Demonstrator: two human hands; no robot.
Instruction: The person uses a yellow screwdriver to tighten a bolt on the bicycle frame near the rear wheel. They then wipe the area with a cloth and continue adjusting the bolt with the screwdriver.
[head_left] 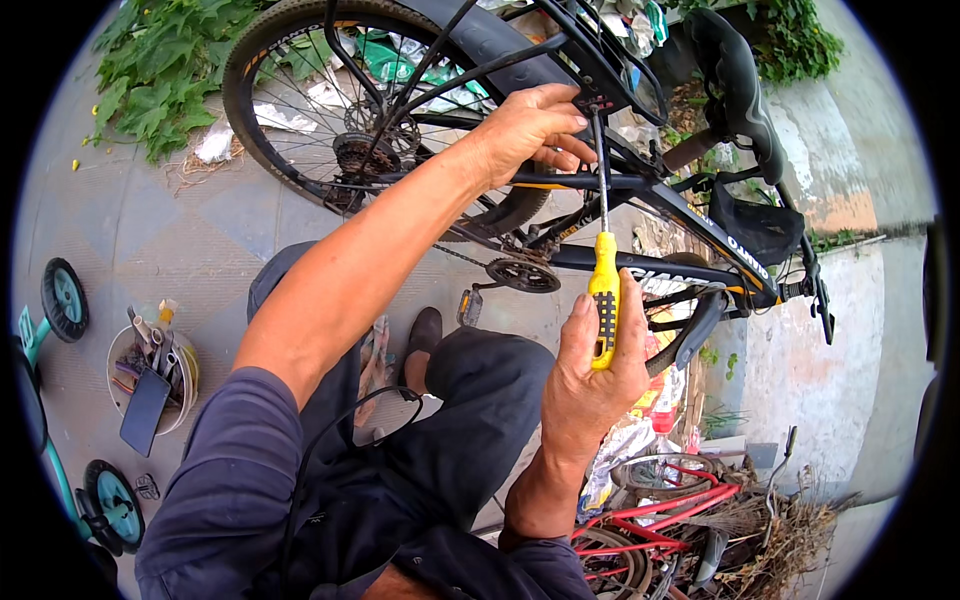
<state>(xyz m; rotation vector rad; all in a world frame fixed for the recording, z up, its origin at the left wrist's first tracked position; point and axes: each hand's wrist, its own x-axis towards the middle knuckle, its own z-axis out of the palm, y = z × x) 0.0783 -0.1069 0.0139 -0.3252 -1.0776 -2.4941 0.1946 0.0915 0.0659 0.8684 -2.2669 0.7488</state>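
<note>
In my right hand (595,395) is a screwdriver (606,262) with a yellow and black handle. Thumb and fingers press on either side of the handle, and the metal shaft points up and away from me. Its tip meets the dark plate at the end of a black bicycle rack (605,98), below the saddle. Close by, my left hand (530,130) has its fingers half bent and apart, beside the tip and shaft. Whether its fingertips touch the rack is hard to see. The black bicycle (585,258) stands across in front of me, its rear wheel (262,140) at the left.
A white bucket of tools (190,400) is on the paved floor at the left, with a dark flat object leaning on it. Further left are turquoise wheels (65,300). A red bicycle (650,515) lies among dry twigs at the lower right. Leafy plants (165,75) grow far left.
</note>
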